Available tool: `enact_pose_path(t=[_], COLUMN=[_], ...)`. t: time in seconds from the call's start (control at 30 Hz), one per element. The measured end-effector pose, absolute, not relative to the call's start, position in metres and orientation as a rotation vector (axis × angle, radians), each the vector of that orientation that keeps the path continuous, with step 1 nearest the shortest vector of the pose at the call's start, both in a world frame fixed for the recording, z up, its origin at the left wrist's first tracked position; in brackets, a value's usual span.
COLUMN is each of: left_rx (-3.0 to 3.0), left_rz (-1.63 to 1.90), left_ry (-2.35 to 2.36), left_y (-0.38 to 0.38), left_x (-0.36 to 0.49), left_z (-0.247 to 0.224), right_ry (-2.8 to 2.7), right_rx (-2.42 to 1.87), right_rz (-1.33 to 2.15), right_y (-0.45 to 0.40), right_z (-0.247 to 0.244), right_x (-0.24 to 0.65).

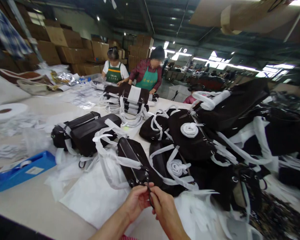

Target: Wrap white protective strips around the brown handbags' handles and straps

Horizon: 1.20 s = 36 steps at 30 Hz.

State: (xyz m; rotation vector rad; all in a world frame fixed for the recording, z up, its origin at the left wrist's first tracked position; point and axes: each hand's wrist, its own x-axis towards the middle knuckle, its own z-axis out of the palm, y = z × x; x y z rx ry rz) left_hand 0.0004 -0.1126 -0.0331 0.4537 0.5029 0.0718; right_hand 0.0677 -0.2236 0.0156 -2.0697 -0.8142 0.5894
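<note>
A dark handbag [136, 153] lies before me, its handles wrapped in white strips [128, 162]. At its near end, my left hand [139, 200] and my right hand [162, 204] come together around a thin dark strap [149, 193]. The left fingers are closed about the strap from one side. My right thumb and fingers pinch it from the other side. Where the strap joins the bag is partly hidden by my fingers. Beneath the bag and to its left spreads a white cloth-like sheet [95, 193]. Another dark bag [168, 158] with a coiled white wrap rests just to the right.
Dark bags [230, 110] are heaped along the right. A blue tape dispenser [27, 170] and a white roll [7, 112] are on the left of the table [52, 213]. Two people [147, 71] in green aprons stand at the far side by stacked bags [133, 96]. Cardboard boxes [65, 36] rise behind.
</note>
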Motion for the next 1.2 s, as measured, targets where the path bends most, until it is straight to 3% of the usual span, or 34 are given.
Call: enact_pose_path(t=[0.2,0.47,0.73,1.07,1.2], left_rx=[0.753,0.455,0.508,0.556,0.566], left_rz=[0.048,-0.045,0.08,0.077,0.129], left_ry=[0.592,0.408,0.587,0.533,0.589], left_y=[-0.107,-0.101,-0.118,-0.122,-0.122], left_x=[-0.001,-0.001,0.004,0.005,0.01], left_z=[-0.022,-0.019,-0.031,-0.029,-0.027], right_ry=[-1.02,-0.694,-0.868,-0.816,-0.766], right_rx=[-1.973,-1.923,-1.909,-1.981,-2.095], right_rz=[0.399,0.701,0.525,0.68,0.585], right_y=[-0.232,-0.233,-0.237,-0.241,-0.241], right_z=[0.005,0.004,-0.002,-0.004,0.008], right_x=[0.068,0.063,0.065,0.066,0.063])
